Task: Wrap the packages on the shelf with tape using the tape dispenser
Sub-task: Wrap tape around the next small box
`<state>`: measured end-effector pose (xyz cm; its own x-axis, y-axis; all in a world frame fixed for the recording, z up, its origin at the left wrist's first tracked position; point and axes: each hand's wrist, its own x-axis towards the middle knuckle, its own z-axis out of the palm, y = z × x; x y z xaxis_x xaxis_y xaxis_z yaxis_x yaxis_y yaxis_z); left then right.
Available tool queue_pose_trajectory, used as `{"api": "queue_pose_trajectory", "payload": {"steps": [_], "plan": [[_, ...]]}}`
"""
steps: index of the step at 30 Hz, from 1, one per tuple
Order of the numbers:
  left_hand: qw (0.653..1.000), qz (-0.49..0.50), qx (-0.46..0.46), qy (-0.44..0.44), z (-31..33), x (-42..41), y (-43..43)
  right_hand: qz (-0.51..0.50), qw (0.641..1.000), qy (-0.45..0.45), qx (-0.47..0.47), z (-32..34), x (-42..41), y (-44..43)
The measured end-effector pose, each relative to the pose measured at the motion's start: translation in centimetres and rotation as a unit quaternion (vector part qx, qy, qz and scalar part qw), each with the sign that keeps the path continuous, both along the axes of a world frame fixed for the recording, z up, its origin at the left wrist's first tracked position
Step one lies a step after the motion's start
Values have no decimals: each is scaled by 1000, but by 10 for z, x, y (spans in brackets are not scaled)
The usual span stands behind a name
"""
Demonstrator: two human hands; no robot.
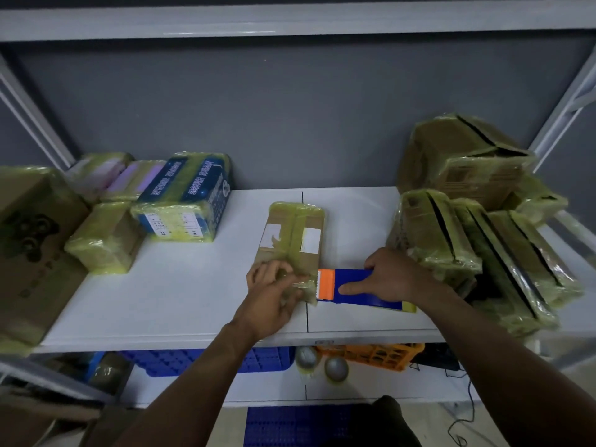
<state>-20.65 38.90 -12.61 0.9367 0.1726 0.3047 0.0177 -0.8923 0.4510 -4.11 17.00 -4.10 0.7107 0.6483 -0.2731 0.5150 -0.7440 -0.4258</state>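
The package point(292, 243), a flat brown box partly banded with yellowish tape, lies in the middle of the shelf point(193, 301), its long side running away from the person. The left hand point(274, 291) grips its near end, fingers curled over the taped corner. The dispenser point(351, 288), blue with an orange head, lies just right of that corner, its toothed edge against the package. The right hand point(390, 275) grasps the dispenser from above, index finger stretched along its side. Left of the package sit taped parcels: a blue box point(183, 201), a small carton point(103, 237) and a big carton point(29, 246). A pile of wrapped boxes point(467, 204) crowds the right end. Under the shelf are a blue crate point(193, 362), an orange crate point(371, 353) and tape rolls point(335, 369).
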Motion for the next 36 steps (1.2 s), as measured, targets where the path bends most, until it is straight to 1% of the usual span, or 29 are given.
{"api": "queue_pose_trajectory", "payload": {"steps": [4,8,14,18,21,23,25,28,31,34,36], "plan": [[999,-29,27,-14,4,5,3,-3,1000,14,24,-2,-3,-8],[997,-59,40,-8,5,-3,13,-10,998,24,52,-2,-5,-26],[998,2,66,4,2,-5,7,-14,998,19,51,-7,0,-50],[998,40,54,0,-1,-13,5,-8,998,32,62,-8,13,-66],[995,78,47,36,3,-9,-14,7,997,21,71,-6,26,-73],[993,101,24,54,4,-5,-28,13,997,22,69,-8,31,-77],[994,98,5,47,2,-6,-38,15,998,25,58,-13,35,-83],[997,66,30,23,-1,-10,-45,18,998,22,53,-20,43,-92],[996,86,21,1,1,-12,-54,38,998,23,49,-20,45,-98],[996,80,36,-18,1,-19,-70,57,996,33,61,-21,41,-101],[996,79,21,-34,9,-23,-83,60,996,39,60,-21,37,-103]]}}
